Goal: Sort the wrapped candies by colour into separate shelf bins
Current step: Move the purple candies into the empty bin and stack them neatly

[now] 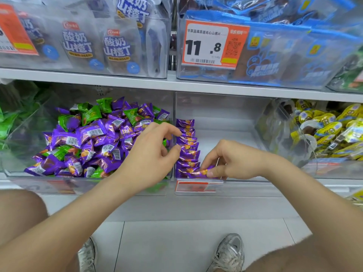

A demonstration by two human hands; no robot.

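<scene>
Above my working shelf (pixel 117 80) sit clear tubs of bagged snacks and a price tag (pixel 212 44) reading 11.8. Yellow packs (pixel 330 130) fill the bin to the right and green packs (pixel 9 122) the one far left. A red label (pixel 196 186) hangs on the front of the right bin (pixel 231 114), and my shoes (pixel 229 254) show on the floor tiles below. Both forearms cross the bin fronts and hide part of them.

The left bin (pixel 88 183) holds a loose pile (pixel 88 138) of glossy purple and green candies, barcodes showing. In the right bin a neat purple row (pixel 186 142) lines the left wall. My right hand (pixel 235 160) pinches a purple candy (pixel 200 171) at the row's front end. My left hand (pixel 153 150) is half-curled against the row; I cannot tell whether it holds anything
</scene>
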